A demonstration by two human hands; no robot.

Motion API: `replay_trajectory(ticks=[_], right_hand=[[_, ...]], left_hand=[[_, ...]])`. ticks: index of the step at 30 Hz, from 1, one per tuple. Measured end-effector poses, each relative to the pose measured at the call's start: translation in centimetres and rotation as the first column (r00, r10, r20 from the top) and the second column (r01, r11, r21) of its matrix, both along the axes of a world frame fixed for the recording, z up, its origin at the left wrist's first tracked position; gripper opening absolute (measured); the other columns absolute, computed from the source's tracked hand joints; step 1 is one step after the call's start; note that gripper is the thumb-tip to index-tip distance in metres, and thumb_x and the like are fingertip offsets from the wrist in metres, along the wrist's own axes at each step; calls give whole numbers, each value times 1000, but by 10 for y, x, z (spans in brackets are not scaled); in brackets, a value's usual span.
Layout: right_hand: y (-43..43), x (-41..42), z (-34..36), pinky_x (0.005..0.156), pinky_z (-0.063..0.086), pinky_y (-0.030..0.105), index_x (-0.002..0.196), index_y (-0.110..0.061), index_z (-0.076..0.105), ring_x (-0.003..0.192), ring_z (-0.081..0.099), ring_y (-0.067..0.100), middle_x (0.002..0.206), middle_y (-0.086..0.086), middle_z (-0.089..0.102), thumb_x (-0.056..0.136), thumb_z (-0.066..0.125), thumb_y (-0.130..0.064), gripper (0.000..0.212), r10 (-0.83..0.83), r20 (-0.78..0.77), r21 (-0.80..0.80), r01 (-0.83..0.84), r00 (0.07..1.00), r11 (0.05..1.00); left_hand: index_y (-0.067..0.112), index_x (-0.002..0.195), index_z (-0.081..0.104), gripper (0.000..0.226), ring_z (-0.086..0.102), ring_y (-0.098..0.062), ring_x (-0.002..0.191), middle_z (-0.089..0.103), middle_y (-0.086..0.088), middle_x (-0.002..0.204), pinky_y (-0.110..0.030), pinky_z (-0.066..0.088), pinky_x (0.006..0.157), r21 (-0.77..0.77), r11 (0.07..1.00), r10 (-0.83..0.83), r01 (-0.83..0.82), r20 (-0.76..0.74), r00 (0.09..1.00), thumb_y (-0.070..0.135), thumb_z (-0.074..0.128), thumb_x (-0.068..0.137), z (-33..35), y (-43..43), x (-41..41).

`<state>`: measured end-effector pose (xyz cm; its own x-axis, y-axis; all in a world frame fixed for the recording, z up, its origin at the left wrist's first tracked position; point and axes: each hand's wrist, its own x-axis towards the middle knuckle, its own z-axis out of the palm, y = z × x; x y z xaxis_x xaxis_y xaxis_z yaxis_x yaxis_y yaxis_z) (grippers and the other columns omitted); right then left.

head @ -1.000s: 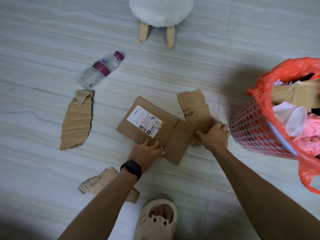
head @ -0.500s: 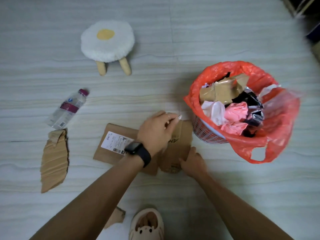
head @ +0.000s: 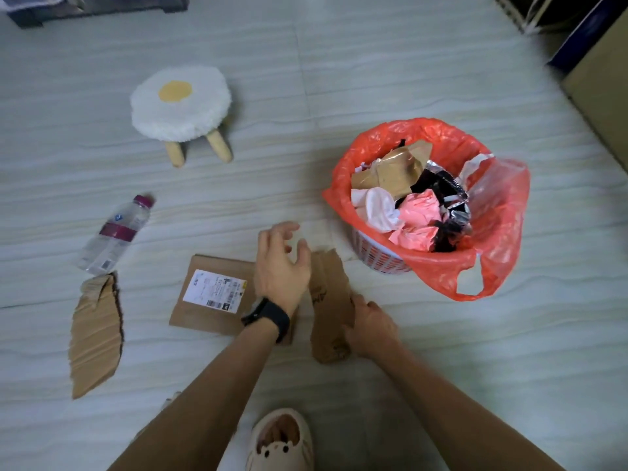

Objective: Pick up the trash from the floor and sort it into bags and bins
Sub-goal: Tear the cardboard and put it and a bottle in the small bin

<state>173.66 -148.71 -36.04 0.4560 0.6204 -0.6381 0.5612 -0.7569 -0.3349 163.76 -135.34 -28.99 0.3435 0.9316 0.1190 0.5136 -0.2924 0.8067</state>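
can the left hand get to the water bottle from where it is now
Probably yes. The left hand is open and empty, and only the flat labelled cardboard and bare floor lie between it and the water bottle; the right hand holds the cardboard strip.

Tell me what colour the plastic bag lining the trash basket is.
Orange-red; the bag shows best in the head view.

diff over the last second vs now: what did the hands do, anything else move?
The left hand came off the labelled cardboard, swung right to the cardboard strip, and now hangs open over its upper end, holding nothing. The right hand keeps its grip on the strip's lower edge. Unchanged: labelled cardboard flat on the floor, water bottle, torn cardboard piece, red-bagged bin.
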Motion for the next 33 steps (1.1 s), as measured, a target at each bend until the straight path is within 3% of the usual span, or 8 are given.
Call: replay_trajectory(ticks=[3,6,10,16,20,26,29,33], right_hand=[[-5,-8,-8,98,48,46,151,-29,22,119,55,33,133,10,51,91,59,-42,72,-1,-14,9,1,1000,1000],[-11,-15,-15,99,48,46,150,-21,28,118,56,34,135,13,53,89,57,-40,70,-7,-9,53,8,1000,999],[-17,-14,-23,98,48,43,150,-17,30,116,56,34,133,14,53,89,58,-36,69,-36,-45,56,38,998,998],[-13,-5,-32,98,46,44,151,-19,27,117,54,37,133,15,48,88,60,-31,72,-72,-88,22,74,994,997],[-4,-14,-16,99,44,44,153,-23,20,118,52,40,131,17,45,87,61,-21,78,-138,-117,-29,136,983,990],[-37,-26,76,76,47,38,123,-17,43,97,62,36,107,14,61,92,54,-21,33,-199,-132,-17,198,971,980],[-89,-18,135,72,50,36,110,-16,46,86,63,29,100,8,66,98,46,-29,19,-331,-116,-48,327,937,944],[-178,-6,229,68,47,34,114,-21,44,79,59,27,97,1,64,99,40,-39,24,-570,-56,-112,563,819,819]], left_hand=[[19,144,34,68,39,-35,130,32,-15,148,-46,39,104,-245,967,-98,-67,-603,792,53,57,89,-63,1,-64],[22,155,-5,115,8,-46,144,-10,-19,161,-57,18,116,-392,909,-249,-141,-783,571,80,53,75,-107,-11,-98],[20,152,-19,128,0,-55,142,-17,-31,156,-60,13,116,-384,914,-262,-134,-808,527,89,47,68,-128,-21,-88],[6,153,-9,113,36,-50,131,24,-40,147,-49,38,106,-365,931,-325,-24,-854,406,69,50,81,-122,-2,-70],[3,136,37,57,55,-37,105,57,-20,119,-42,50,84,-449,894,-399,10,-783,478,28,56,89,-85,5,-71],[10,105,55,19,60,-30,83,63,-10,95,-37,55,71,-529,836,-535,144,-730,425,19,53,88,24,-15,-75],[17,113,54,23,63,-22,71,67,-6,88,-32,53,62,-648,743,-644,167,-625,441,29,53,93,87,-46,-52],[19,126,50,37,67,-25,78,70,-5,97,-35,57,69,-709,620,-784,337,-538,310,40,52,95,167,-116,-6]])
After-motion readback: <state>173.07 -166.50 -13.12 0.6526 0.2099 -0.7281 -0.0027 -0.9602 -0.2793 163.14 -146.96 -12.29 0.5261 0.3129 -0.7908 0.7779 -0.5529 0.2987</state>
